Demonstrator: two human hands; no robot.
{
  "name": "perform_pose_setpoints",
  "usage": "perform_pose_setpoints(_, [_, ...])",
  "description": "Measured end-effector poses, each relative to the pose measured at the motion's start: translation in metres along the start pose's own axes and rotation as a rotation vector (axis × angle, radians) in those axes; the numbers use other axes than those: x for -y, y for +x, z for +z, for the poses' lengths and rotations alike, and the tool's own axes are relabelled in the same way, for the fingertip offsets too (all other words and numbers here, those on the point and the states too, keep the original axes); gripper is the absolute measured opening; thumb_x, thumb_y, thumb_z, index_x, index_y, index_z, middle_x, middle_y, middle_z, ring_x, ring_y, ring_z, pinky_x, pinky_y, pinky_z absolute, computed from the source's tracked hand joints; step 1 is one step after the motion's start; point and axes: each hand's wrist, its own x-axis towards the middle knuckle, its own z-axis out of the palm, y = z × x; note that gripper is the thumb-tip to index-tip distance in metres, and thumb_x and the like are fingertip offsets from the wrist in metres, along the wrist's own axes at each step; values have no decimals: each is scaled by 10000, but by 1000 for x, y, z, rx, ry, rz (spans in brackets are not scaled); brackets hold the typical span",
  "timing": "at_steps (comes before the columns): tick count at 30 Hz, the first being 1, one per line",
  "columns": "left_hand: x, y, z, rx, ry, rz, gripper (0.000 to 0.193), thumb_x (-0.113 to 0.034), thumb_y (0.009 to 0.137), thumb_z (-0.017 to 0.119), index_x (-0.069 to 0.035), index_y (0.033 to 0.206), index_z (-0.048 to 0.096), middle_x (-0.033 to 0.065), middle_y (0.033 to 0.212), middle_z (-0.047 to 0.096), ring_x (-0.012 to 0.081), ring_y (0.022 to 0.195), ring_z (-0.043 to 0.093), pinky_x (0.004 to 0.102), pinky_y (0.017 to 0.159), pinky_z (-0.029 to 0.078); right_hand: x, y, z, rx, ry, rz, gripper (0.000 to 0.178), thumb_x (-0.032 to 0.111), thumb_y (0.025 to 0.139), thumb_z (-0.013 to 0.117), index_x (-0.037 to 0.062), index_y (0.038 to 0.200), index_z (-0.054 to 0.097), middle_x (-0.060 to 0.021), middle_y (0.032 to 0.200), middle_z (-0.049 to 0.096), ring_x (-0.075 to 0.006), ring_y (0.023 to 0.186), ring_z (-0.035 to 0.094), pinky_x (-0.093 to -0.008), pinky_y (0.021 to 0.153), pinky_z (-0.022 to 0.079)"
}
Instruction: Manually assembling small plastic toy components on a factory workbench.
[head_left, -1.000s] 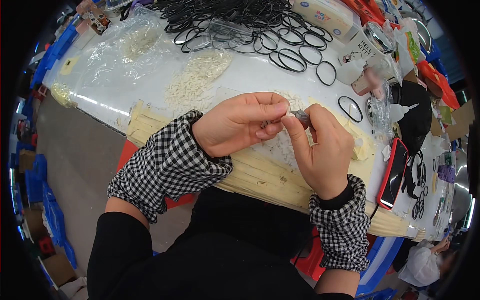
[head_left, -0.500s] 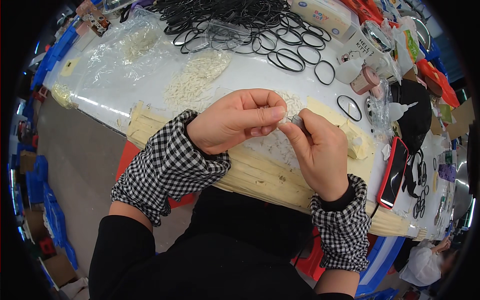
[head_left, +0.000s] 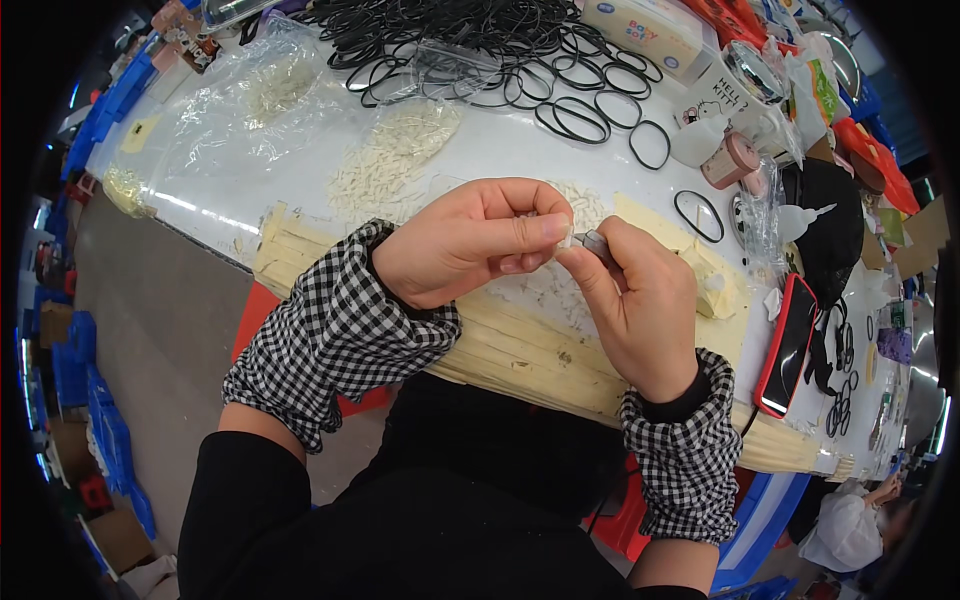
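Small white strip (head_left: 567, 241) pinched in left hand (head_left: 470, 245) and stubby dark-grey tool (head_left: 597, 244) clamped in right hand (head_left: 642, 300) have been nudged left above white table (head_left: 500, 150), contact partly hidden, strip apparently still being worked.

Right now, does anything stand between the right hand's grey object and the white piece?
Nothing visible: the grey object in the right hand sits close beside the white piece in the left hand; contact is unclear.

Left head-worn fisheye, facing down, close above table (head_left: 500, 150).
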Motion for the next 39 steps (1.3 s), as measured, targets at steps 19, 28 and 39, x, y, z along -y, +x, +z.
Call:
perform_pose_setpoints(19, [-1, 5, -8, -452, -470, 108, 154, -132, 924, 443, 6, 944, 508, 102, 916, 536, 180, 785, 506, 264, 664, 430, -10, -2, 12, 90, -27, 23, 118, 120, 803, 662, 50, 860, 586, -92, 786, 555, -292, 643, 586, -377, 555, 457])
perform_pose_setpoints(28, [3, 5, -10, -439, -317, 92, 148, -132, 934, 535, 4, 986, 561, 47, 876, 570, 122, 758, 523, 227, 644, 434, -9, -2, 16, 124, -136, -4, 139, 104, 809, 649, 27, 885, 562, -111, 854, 542, -315, 652, 574, -395, 559, 458])
perform_pose_setpoints(39, [8, 4, -3, 15, -145, -109, 236, -209, 964, 556, 0, 1052, 622, 15, 893, 627, 40, 719, 519, 159, 624, 438, -3, 6, 8, -101, 340, 6, 105, -6, 822, 608, -27, 884, 526, -98, 799, 496, -198, 657, 506, -287, 555, 420])
